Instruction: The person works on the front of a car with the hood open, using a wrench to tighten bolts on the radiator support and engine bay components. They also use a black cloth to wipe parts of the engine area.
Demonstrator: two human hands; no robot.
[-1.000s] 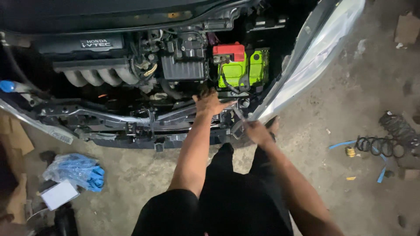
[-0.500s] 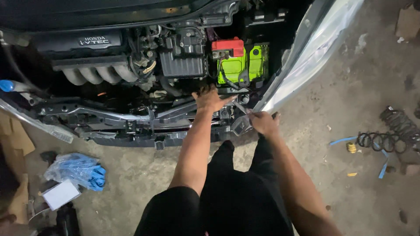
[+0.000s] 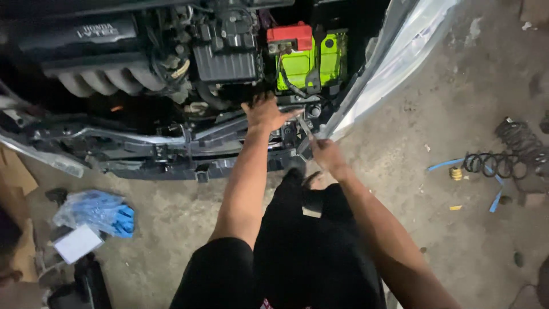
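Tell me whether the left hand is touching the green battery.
Apart. The head view shows the left hand resting on the dark front crossmember, with dark engine-bay parts between its fingertips and the green battery behind.

A stained grey concrete floor (image 3: 434,189) under dim light. Black coil springs (image 3: 503,157) lie well right of the fingers, a blue plastic bag (image 3: 100,212) far left, beside cardboard (image 3: 14,171).
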